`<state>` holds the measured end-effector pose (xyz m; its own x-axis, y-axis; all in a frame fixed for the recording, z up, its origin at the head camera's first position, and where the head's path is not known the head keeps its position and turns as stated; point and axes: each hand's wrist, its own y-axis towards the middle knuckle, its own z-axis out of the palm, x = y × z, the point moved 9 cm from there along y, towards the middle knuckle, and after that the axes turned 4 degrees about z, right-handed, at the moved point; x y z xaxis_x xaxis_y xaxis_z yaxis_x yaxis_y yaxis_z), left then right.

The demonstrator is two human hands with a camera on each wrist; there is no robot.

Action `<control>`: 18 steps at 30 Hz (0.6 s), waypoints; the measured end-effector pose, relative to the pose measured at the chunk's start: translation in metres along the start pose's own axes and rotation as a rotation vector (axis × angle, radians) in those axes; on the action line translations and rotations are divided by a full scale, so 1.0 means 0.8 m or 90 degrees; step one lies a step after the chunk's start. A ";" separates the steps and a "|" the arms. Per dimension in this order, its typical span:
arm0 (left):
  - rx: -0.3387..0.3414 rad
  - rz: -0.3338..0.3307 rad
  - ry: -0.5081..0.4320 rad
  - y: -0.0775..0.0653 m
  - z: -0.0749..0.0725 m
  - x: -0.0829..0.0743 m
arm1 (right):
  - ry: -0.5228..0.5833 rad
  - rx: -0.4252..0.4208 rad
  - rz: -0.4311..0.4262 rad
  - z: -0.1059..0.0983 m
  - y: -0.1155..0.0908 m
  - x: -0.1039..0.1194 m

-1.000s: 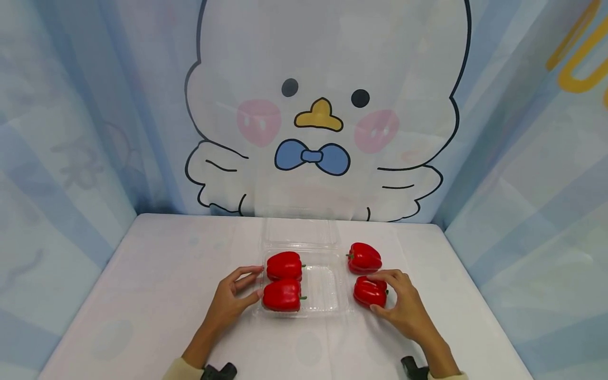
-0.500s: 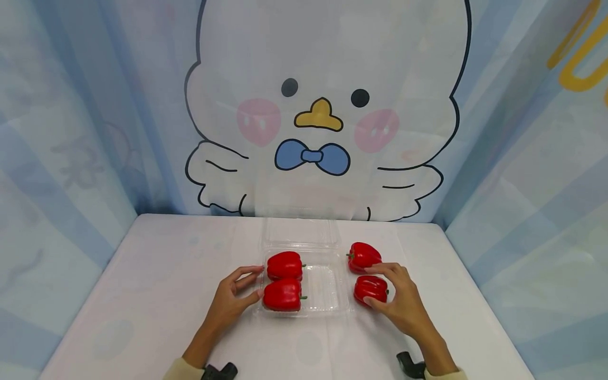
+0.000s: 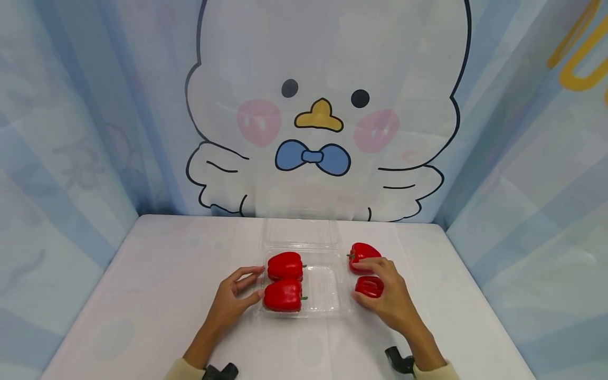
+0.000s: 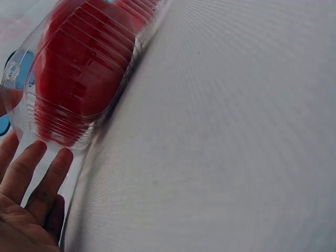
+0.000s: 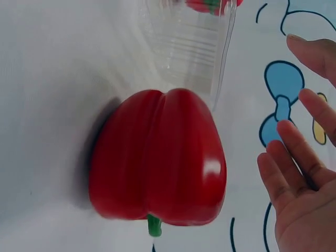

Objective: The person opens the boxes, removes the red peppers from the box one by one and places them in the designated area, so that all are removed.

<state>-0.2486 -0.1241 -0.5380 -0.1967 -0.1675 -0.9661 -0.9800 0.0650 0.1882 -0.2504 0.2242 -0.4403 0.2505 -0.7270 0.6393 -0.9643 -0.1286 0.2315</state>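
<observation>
Two red bell peppers lie inside a clear plastic clamshell container (image 3: pixel 328 287): a rear bell pepper (image 3: pixel 284 265) and a front bell pepper (image 3: pixel 282 295). At the container's left side, my left hand (image 3: pixel 230 298) touches the wall with fingertips, its fingers fairly straight; the left wrist view shows these fingers against the ribbed wall. Right of the container, my right hand (image 3: pixel 391 296) hovers over a loose bell pepper (image 3: pixel 369 286), partly covering it. In the right wrist view the right fingers are spread and apart from this bell pepper (image 5: pixel 157 157). Another bell pepper (image 3: pixel 363 254) lies just behind it.
The container's clear lid (image 3: pixel 300 232) lies folded back toward the rear edge of the white table (image 3: pixel 157 295). Printed curtains (image 3: pixel 313 184) stand behind the table and at both sides. A dark camera mount (image 3: pixel 400 361) sits on the right wrist.
My right hand has let go of the nearer loose pepper and moved left and slightly back above it. The pepper has barely shifted. My left hand stays at the container.
</observation>
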 end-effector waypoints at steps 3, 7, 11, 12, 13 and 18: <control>0.001 0.000 0.004 0.000 0.000 0.000 | -0.001 0.004 -0.012 0.006 0.001 0.006; 0.000 -0.009 0.004 0.000 0.000 0.000 | 0.003 0.009 -0.025 0.014 0.002 0.015; -0.001 -0.011 0.006 0.000 0.000 0.001 | 0.013 0.010 -0.036 0.021 0.004 0.024; 0.000 -0.009 0.007 0.000 0.001 0.001 | 0.017 0.010 -0.038 0.023 0.004 0.026; 0.000 -0.009 0.007 0.000 0.001 0.001 | 0.023 0.011 -0.040 0.024 0.005 0.029; 0.006 -0.015 0.001 0.001 0.002 0.003 | 0.047 0.029 -0.037 0.037 0.006 0.038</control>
<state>-0.2497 -0.1231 -0.5401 -0.1731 -0.1714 -0.9699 -0.9841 0.0698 0.1633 -0.2499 0.1817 -0.4416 0.3104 -0.6659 0.6785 -0.9504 -0.2009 0.2376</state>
